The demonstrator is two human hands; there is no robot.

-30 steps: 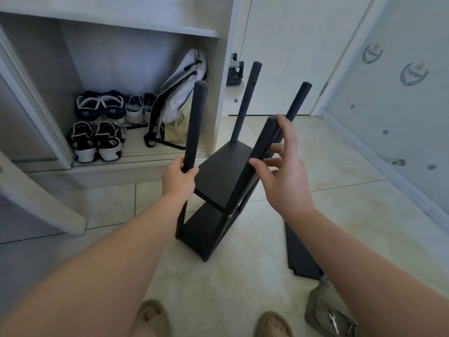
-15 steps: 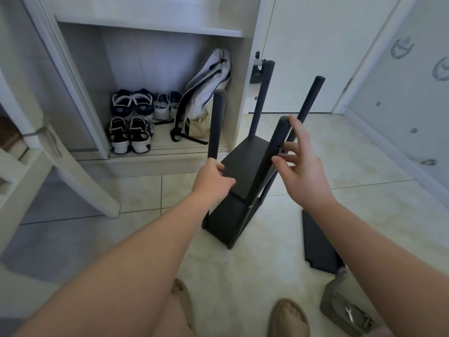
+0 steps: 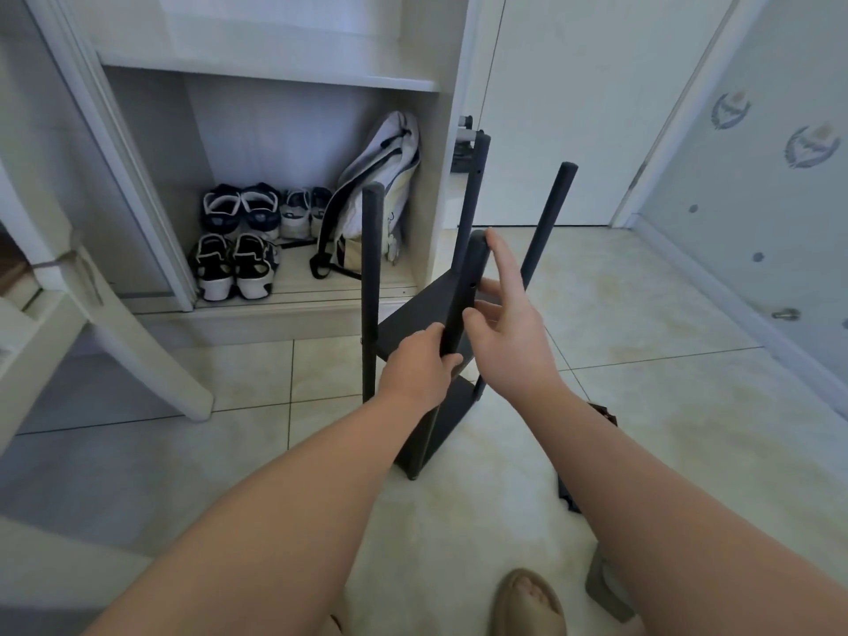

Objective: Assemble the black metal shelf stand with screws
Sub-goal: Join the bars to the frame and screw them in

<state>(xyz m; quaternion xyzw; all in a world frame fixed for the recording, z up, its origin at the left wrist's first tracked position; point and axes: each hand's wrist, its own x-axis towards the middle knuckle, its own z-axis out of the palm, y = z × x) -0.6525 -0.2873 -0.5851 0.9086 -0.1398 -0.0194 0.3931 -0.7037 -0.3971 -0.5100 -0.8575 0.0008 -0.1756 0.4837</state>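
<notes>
The black metal shelf stand (image 3: 413,319) rests on the tiled floor, leaning a little, with two flat panels and four posts pointing up. My left hand (image 3: 420,367) grips the nearest post (image 3: 470,273) about halfway up. My right hand (image 3: 507,325) is just right of that post with straight, spread fingers; its forefinger touches the post's top and its thumb lies against the post's side. The left post (image 3: 371,268) stands free. No screws are visible.
An open white cabinet (image 3: 275,80) behind the stand holds several shoes (image 3: 234,268) and a pale bag (image 3: 376,185). A white chair leg (image 3: 137,355) slants at left. A loose black panel (image 3: 566,495) and a grey pouch (image 3: 603,585) lie at right, behind my forearm.
My left hand let go of the left post and now grips the nearest post below my right hand. The stand has swung more upright and sits further right in view.
</notes>
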